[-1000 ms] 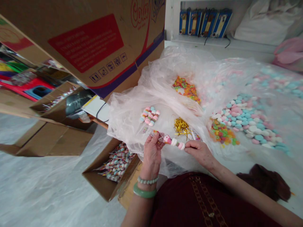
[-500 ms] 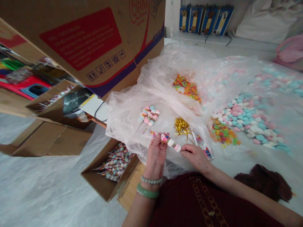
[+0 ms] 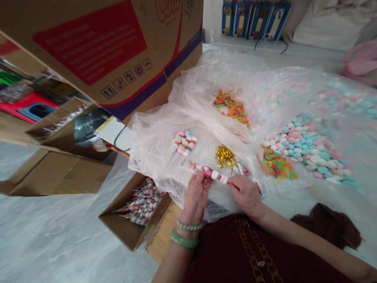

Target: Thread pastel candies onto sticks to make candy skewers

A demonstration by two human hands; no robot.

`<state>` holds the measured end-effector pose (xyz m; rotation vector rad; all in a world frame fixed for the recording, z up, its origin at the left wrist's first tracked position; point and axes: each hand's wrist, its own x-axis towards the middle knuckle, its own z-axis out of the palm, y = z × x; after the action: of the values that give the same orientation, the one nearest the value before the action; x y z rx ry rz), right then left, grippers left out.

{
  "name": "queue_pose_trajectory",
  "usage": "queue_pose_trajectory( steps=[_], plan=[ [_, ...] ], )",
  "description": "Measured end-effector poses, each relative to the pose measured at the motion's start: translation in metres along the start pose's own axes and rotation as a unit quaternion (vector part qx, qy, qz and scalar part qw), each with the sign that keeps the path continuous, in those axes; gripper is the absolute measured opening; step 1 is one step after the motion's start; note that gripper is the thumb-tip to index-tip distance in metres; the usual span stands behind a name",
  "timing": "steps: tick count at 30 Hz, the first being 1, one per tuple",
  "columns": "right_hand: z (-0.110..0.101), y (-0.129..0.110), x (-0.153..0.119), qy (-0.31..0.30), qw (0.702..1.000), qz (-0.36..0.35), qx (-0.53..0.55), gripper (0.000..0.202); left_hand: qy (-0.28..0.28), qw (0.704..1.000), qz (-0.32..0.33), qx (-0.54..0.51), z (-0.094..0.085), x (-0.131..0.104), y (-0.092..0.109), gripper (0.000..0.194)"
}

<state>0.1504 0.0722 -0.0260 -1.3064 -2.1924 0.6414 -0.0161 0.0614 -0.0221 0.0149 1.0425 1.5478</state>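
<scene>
A candy skewer of white and pink marshmallows with a darker candy between them spans the gap between my hands. My left hand pinches its left end, where a colourful printed wrapper shows at the fingertips. At the other end, my right hand is closed beside the last pink marshmallow; its fingers hide what they grip there. Just behind my hands is a small heap of gold twist ties. Several finished-looking marshmallow skewers lie together on the clear plastic sheet to the left.
Loose marshmallows and gummy rings are piled at the right, with more gummy rings farther back. Printed wrappers lie by my right hand. A box of skewers stands below left; a large carton rises behind. Brown cloth lies right.
My left hand's fingers have shifted along the printed wrapper, covering more of it. My right hand has turned slightly, its knuckles now more upward. The view has shifted a little.
</scene>
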Motion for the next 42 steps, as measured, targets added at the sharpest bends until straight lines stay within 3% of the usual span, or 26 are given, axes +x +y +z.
queue_pose_trajectory(
  steps=[3, 5, 7, 8, 11, 16, 17, 19, 23, 26, 31, 33, 35, 39, 42],
  plan=[
    [-0.001, 0.000, 0.002, 0.001, 1.000, 0.005, 0.028, 0.019, 0.001, 1.000, -0.011, 0.010, 0.002, -0.001, -0.001, 0.020],
    [-0.002, -0.003, 0.006, -0.037, 0.994, 0.037, 0.098, 0.017, -0.002, 1.000, -0.012, 0.017, 0.003, -0.001, -0.001, 0.022],
    [-0.003, -0.006, 0.011, -0.101, 0.967, 0.111, 0.204, 0.016, -0.008, 1.000, -0.012, 0.026, 0.003, -0.001, 0.000, 0.023],
    [-0.004, -0.007, 0.013, -0.136, 0.940, 0.164, 0.266, 0.015, -0.012, 0.999, -0.016, 0.032, 0.002, -0.001, 0.000, 0.024],
    [-0.005, -0.005, 0.016, -0.231, 0.806, 0.306, 0.451, 0.012, -0.019, 0.998, -0.032, 0.042, 0.000, -0.002, 0.002, 0.024],
    [-0.006, 0.006, 0.018, -0.373, 0.493, 0.415, 0.667, 0.019, -0.049, 0.996, -0.068, 0.035, -0.005, 0.000, 0.005, 0.023],
    [-0.006, 0.008, 0.018, -0.385, 0.449, 0.422, 0.687, 0.019, -0.051, 0.995, -0.077, 0.036, -0.005, 0.001, 0.007, 0.022],
    [-0.006, 0.010, 0.019, -0.384, 0.411, 0.428, 0.707, 0.016, -0.037, 0.995, -0.084, 0.039, -0.006, 0.003, 0.011, 0.018],
    [-0.004, 0.007, 0.020, -0.369, 0.419, 0.441, 0.703, 0.013, -0.007, 0.998, -0.065, 0.013, -0.005, 0.004, 0.018, 0.022],
    [-0.003, 0.005, 0.022, -0.362, 0.428, 0.461, 0.688, 0.012, -0.025, 0.998, -0.056, 0.004, -0.003, 0.002, 0.019, 0.021],
    [-0.009, 0.007, 0.028, -0.377, 0.403, 0.486, 0.678, 0.005, -0.060, 0.997, -0.037, 0.031, -0.002, -0.003, 0.018, 0.026],
    [-0.011, 0.005, 0.030, -0.385, 0.412, 0.486, 0.668, 0.005, -0.068, 0.996, -0.036, 0.038, -0.003, -0.003, 0.018, 0.032],
    [-0.011, -0.002, 0.031, -0.374, 0.463, 0.476, 0.648, 0.004, -0.071, 0.996, -0.032, 0.044, -0.002, -0.003, 0.017, 0.033],
    [-0.003, -0.020, 0.027, -0.279, 0.652, 0.411, 0.572, 0.009, -0.075, 0.996, -0.032, 0.039, -0.001, -0.003, 0.009, 0.029],
    [0.003, -0.028, 0.025, -0.207, 0.745, 0.354, 0.526, 0.011, -0.083, 0.995, -0.044, 0.019, -0.002, -0.002, 0.006, 0.027]
  ],
)
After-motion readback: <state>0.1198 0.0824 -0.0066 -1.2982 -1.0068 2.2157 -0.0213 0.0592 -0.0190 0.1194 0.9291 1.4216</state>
